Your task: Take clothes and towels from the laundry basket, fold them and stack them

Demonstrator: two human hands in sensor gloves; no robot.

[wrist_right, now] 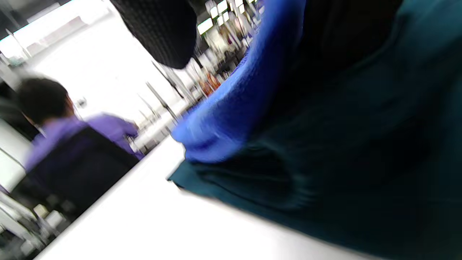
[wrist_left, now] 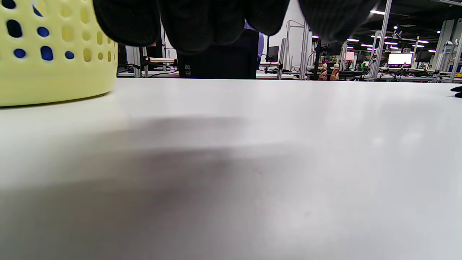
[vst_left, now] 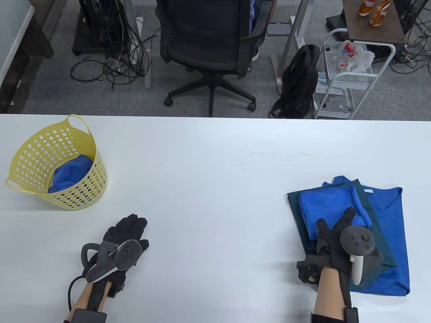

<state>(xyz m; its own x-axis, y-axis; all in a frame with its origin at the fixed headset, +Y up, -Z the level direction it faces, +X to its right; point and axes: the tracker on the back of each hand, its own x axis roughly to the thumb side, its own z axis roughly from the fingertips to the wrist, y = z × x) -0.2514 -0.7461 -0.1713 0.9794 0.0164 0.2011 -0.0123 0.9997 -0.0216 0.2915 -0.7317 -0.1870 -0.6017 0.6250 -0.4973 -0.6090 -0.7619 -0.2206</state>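
The right hand lies flat with its fingers stretched forward and slightly spread, palm down on a folded blue towel. In the right wrist view one gloved fingertip shows at the top edge, and the rest is too blurred to read. Under the fingers the towel is a bright blue, soft-textured rectangle, its nearer corner covered by the palm. Directly beneath it lies a dark teal garment, folded flat and jutting out on both sides of the hand. Below that, a blue shirt with a V neckline spreads widest, reaching out past the fingers to the right and back beyond the wrist.

The left hand rests palm down on bare table, fingers extended and close together, holding nothing. In the left wrist view its fingertips hang at the top edge just above the white surface.

Ahead and to the left of those fingers stands a yellow perforated laundry basket with loop handles. A crumpled blue cloth lies inside it, showing through the holes.

Beyond the table's far edge, grey carpet holds a black office chair, tangled cables, a black backpack and a white wire cart.
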